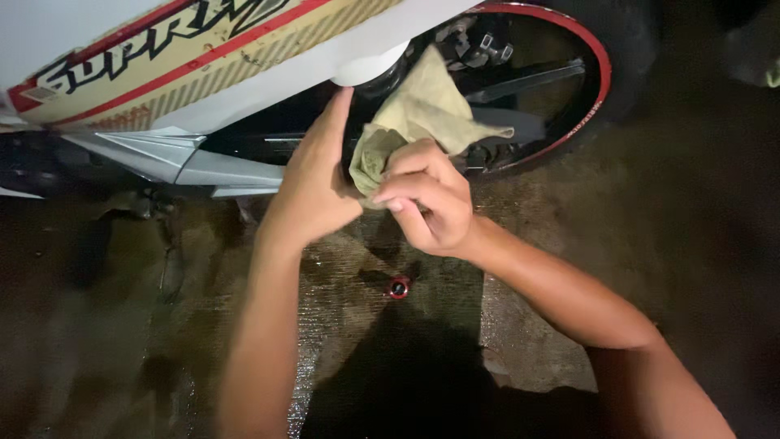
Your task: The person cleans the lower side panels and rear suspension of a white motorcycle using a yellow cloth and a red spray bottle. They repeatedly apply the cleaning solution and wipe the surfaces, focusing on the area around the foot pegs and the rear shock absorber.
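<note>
— While our right hand [426, 199] bunches the yellowish cloth [418, 114], where do we have it?

— Against the dark gap under the motorcycle's white side panel [244, 73], just beside the red-rimmed wheel [597, 73]; our fingers are clamped on its lower end.

— And our left hand [313, 183]?

— Flat, fingers together and pointing up at the panel, thumb touching the cloth (holding nothing). A small red cap [398, 287] lies on the wet floor [122, 325] below our wrists.
</note>
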